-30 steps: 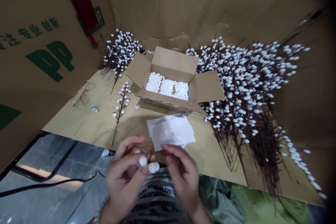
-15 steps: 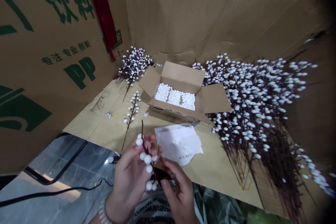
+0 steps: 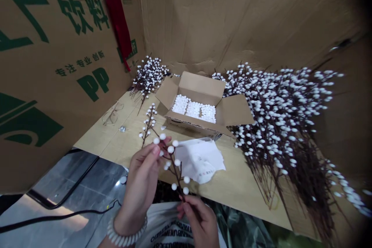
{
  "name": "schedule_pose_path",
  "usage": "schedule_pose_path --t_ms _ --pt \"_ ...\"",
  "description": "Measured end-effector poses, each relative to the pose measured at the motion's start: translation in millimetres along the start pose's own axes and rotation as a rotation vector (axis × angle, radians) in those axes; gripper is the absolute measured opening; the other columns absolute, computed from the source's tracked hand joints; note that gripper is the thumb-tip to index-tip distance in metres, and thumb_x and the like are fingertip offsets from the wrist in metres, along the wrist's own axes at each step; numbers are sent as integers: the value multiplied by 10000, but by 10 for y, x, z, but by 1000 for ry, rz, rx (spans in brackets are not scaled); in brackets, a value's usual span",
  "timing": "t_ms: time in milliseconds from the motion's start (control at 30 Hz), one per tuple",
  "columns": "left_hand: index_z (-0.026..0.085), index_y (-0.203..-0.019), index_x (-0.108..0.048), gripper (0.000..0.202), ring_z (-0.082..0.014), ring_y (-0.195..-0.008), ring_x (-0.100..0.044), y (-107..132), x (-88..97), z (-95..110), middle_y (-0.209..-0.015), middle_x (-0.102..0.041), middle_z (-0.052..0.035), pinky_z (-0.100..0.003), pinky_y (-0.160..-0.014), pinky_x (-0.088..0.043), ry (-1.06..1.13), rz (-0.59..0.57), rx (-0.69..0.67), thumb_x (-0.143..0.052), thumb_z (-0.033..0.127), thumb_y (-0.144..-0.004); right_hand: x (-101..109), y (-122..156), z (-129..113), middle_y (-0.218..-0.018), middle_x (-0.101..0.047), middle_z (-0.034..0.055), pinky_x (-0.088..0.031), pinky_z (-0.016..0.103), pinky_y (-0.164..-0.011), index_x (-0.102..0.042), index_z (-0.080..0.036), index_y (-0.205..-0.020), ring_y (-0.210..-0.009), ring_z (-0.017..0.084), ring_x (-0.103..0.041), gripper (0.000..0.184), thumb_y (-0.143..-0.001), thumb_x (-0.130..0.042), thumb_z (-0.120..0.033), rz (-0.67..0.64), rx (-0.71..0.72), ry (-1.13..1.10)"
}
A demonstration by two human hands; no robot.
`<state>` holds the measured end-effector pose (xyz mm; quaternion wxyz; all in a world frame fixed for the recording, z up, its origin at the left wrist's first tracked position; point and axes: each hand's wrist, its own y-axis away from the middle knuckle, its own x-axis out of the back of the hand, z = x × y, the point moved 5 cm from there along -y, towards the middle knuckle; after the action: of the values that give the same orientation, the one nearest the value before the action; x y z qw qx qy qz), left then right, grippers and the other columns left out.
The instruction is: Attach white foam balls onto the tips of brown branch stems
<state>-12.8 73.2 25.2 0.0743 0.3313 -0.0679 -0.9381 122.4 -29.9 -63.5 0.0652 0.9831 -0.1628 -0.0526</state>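
Between my two hands, over the table's front edge, is a brown artificial berry branch [image 3: 174,166] with several white berries on short side twigs. My right hand [image 3: 199,217] pinches its lower stem. Near the upper end, my left hand [image 3: 145,174] has thumb and fingers closed around the twig and a berry. The branch tilts up and to the left. Just beyond my left hand lies another berry branch [image 3: 149,120] on the table. Behind my hands stands an open cardboard box [image 3: 188,124] holding white berries [image 3: 194,108] in three groups.
White paper sheets [image 3: 200,159] lie in front of the box. A large pile of berry branches [image 3: 276,112] fills the right side, with a smaller bunch [image 3: 149,71] at back left. Glasses [image 3: 113,114] rest at the left. Tall cardboard walls [image 3: 247,19] enclose the table [image 3: 232,190].
The branch has been turned so its twigs and berries spread out toward the upper left. My left hand has shifted up to its top, and my right hand now grips the lower stem.
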Motion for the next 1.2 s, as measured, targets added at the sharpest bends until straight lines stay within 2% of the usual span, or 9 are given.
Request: schedule_pose_path --t_ms 133,233,333,433,600,767,1000,1100,1200 --pt "253 -929 -776 151 -212 -1038 -661 2 -6 149 -1043 -763 -31 -306 -934 -478 -444 -89 -250 -703 276 -798 -39 25 -51 -585 -690 22 -528 262 -530 -719 -196 -749 -486 158 -630 298 -765 -676 -490 12 -72 -76" --pt "240 -949 -770 160 -216 -982 -683 -1 -40 200 -1031 -764 -37 -307 -885 -510 -600 -122 -325 -682 251 -816 -38 54 -65 -585 -686 19 -514 257 -528 -711 -190 -743 -479 145 -618 303 -749 -693 -493 20 -103 -116" --pt "219 -945 -759 155 -199 -834 -714 -18 -63 172 -979 -775 -49 -291 -760 -559 -558 -147 -293 -682 240 -812 -29 79 -56 -585 -686 24 -513 265 -526 -713 -185 -751 -481 145 -611 312 -733 -708 -497 36 -131 -155" --pt "212 -927 -754 142 -178 -782 -714 -36 -63 129 -963 -775 -53 -269 -725 -566 -506 -158 -272 -697 216 -797 -34 100 -35 -565 -671 19 -502 262 -508 -713 -184 -746 -467 139 -592 311 -718 -724 -493 32 -144 -202" --pt "227 -942 -738 155 -150 -779 -704 -56 -50 97 -905 -765 -32 -228 -721 -555 -415 -203 -274 -701 184 -799 -59 134 27 -550 -668 11 -455 236 -488 -703 -183 -754 -441 115 -567 285 -719 -739 -463 -43 -194 -323" --pt "238 -1051 -703 266 -163 -789 -714 -48 -48 71 -906 -772 -34 -262 -744 -560 -340 -199 -193 -714 202 -788 -52 177 43 -553 -661 8 -448 243 -499 -706 -182 -819 -467 119 -564 266 -714 -760 -421 -76 -250 -422" --pt "228 -1034 -723 260 -180 -839 -720 4 -58 49 -944 -780 -53 -293 -802 -556 -300 -208 -156 -726 220 -775 -30 228 125 -623 -681 12 -463 239 -486 -716 -238 -935 -525 134 -600 254 -740 -744 -400 -185 -237 -491" --pt "221 -1030 -727 267 -176 -821 -723 19 -56 50 -941 -782 -55 -291 -798 -559 -289 -206 -152 -739 221 -763 -26 229 178 -596 -647 -5 -426 217 -453 -715 -232 -955 -475 108 -560 268 -745 -742 -397 -231 -242 -487" --pt "214 -1017 -731 269 -177 -813 -725 29 -69 65 -932 -785 -55 -289 -795 -560 -278 -203 -146 -752 219 -749 -25 222 195 -517 -591 -25 -349 185 -422 -724 -209 -917 -417 74 -493 271 -752 -733 -424 -202 -275 -482"
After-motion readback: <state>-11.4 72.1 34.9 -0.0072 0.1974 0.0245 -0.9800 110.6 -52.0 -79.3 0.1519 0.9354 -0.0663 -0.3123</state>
